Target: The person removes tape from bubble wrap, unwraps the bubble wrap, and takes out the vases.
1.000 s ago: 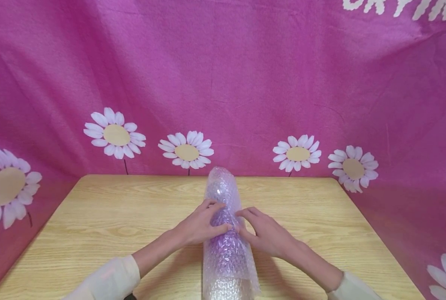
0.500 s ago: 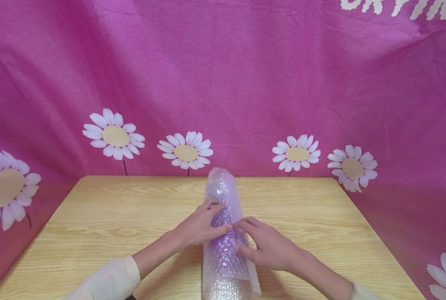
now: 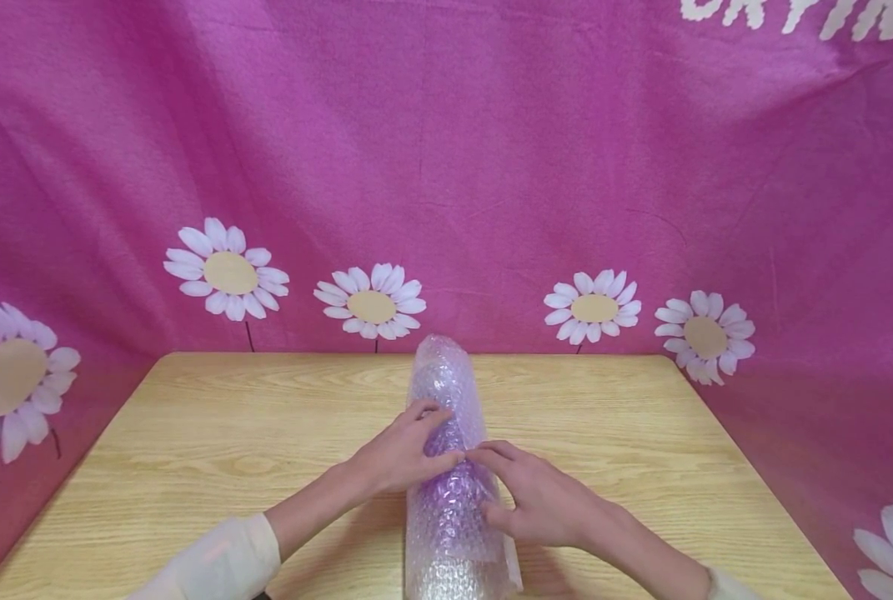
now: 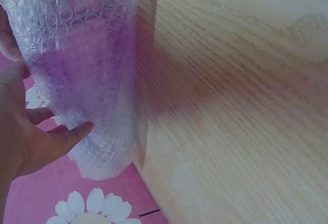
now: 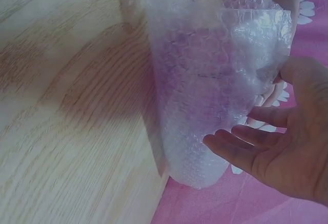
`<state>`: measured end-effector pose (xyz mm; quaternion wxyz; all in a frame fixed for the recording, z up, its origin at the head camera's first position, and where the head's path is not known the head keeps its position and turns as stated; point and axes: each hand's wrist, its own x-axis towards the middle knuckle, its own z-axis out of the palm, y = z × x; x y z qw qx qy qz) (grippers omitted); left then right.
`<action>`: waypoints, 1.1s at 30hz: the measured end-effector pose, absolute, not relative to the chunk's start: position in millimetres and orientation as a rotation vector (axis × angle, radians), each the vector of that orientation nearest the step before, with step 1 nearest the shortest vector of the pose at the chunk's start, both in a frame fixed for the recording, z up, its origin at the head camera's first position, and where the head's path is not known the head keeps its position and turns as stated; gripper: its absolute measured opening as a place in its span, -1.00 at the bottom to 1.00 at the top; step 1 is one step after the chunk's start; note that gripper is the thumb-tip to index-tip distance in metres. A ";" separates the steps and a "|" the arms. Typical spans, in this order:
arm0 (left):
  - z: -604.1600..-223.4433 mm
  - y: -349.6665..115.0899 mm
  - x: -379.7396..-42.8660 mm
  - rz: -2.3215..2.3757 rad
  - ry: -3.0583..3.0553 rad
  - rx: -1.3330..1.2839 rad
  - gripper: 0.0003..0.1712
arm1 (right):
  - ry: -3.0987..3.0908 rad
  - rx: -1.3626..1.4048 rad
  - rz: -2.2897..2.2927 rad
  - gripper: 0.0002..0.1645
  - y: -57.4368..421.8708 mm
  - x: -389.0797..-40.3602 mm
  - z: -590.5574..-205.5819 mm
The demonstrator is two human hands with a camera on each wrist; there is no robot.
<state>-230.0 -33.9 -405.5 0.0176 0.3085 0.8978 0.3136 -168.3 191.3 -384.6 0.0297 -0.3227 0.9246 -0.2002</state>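
Nearest the camera, two cream sleeves come in from the bottom edge, and the forearms converge on a roll of bubble wrap lying lengthwise down the middle of the wooden table, its near end at the front edge and its far end pointing at the backdrop. Something purple shows through the clear bubbles around the roll's middle (what it is cannot be made out).

The right hand lies on the right flank of the roll with its fingers spread and only gently bent; the fingertips press the wrap's loose outer edge against the roll, and the thumb rests on the roll nearer the camera. It is a flat, pressing touch rather than a clench.

The left hand sits slightly farther along, on the left flank. Its fingers curve over the top of the roll and its thumb reaches across to meet the right hand's forefinger, so it cups the roll loosely and steadies it.

Beyond the roll's far end stands a pink cloth backdrop printed with white daisies, with white lettering at the top right.
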 end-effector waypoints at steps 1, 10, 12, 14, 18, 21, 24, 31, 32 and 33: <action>-405.4 -34.0 -229.8 0.975 2.788 0.955 -0.23 | 2.857 -0.994 -0.618 -0.32 190.9 -168.3 -384.8; -407.0 -33.6 -229.7 0.978 2.798 0.949 -0.25 | 2.930 -1.012 -0.611 -0.40 187.7 -168.7 -387.8; -407.4 -33.5 -229.9 0.980 2.798 0.953 -0.26 | 2.958 -1.052 -0.600 -0.42 187.2 -169.0 -388.3; -407.7 -33.5 -229.9 0.982 2.797 0.958 -0.26 | 2.990 -1.100 -0.584 -0.43 186.7 -169.2 -388.9; -407.7 -33.3 -230.1 0.979 2.803 0.957 -0.26 | 3.067 -1.188 -0.550 -0.47 185.9 -171.1 -391.4; -407.6 -32.9 -230.1 0.977 2.806 0.954 -0.25 | 3.109 -1.241 -0.533 -0.51 185.5 -171.8 -392.9; -407.3 -32.8 -230.1 0.976 2.805 0.948 -0.24 | 3.151 -1.303 -0.520 -0.56 185.3 -172.7 -394.2; -407.0 -34.0 -229.6 0.988 2.796 0.937 -0.21 | 3.198 -1.504 -0.537 -0.85 186.5 -176.2 -397.0; -407.2 -34.0 -229.6 0.989 2.793 0.936 -0.21 | 3.197 -1.531 -0.547 -0.85 186.8 -176.7 -397.6; -407.4 -34.0 -229.6 0.991 2.789 0.937 -0.21 | 3.194 -1.555 -0.558 -0.85 186.9 -177.0 -398.0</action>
